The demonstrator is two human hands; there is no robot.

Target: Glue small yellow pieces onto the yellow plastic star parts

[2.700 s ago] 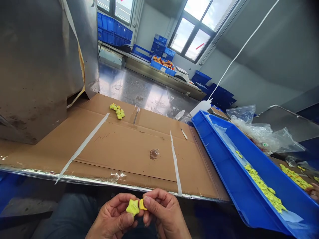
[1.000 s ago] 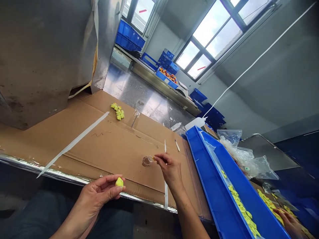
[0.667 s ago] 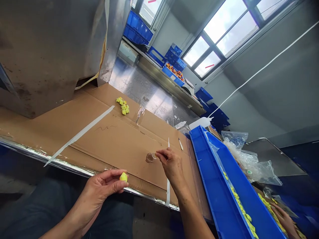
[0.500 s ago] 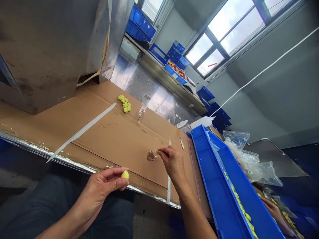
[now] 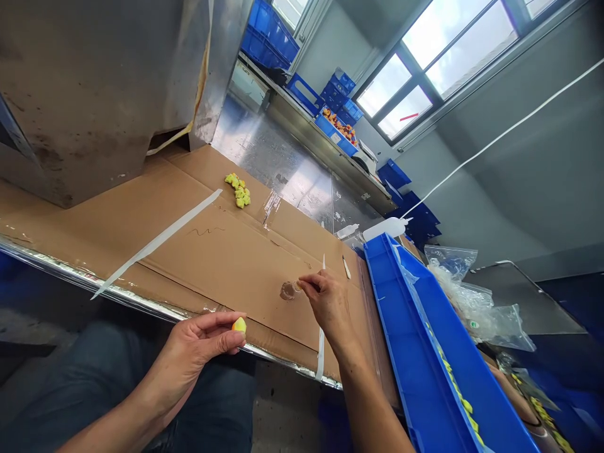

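My left hand [image 5: 195,352] hovers at the near table edge and pinches a small yellow piece [image 5: 239,325] between thumb and fingertips. My right hand [image 5: 328,301] rests on the cardboard sheet [image 5: 212,251], fingers pinched on a small yellow piece held against a small clear cup [image 5: 287,290]; that piece is mostly hidden by my fingers. A small heap of yellow pieces [image 5: 240,189] lies at the far side of the cardboard.
A long blue bin [image 5: 415,340] with yellow pieces stands to the right. Beyond it lie clear plastic bags [image 5: 465,296], and a white squeeze bottle [image 5: 387,228] lies at the bin's far end. A large metal housing [image 5: 89,88] rises at the left. Another person's hand [image 5: 523,412] shows at lower right.
My hands, earlier together at my lap with two yellow pieces, separated. My right hand went to the clear cup and stays there; my left hand keeps its piece at the table edge. The view tilted.
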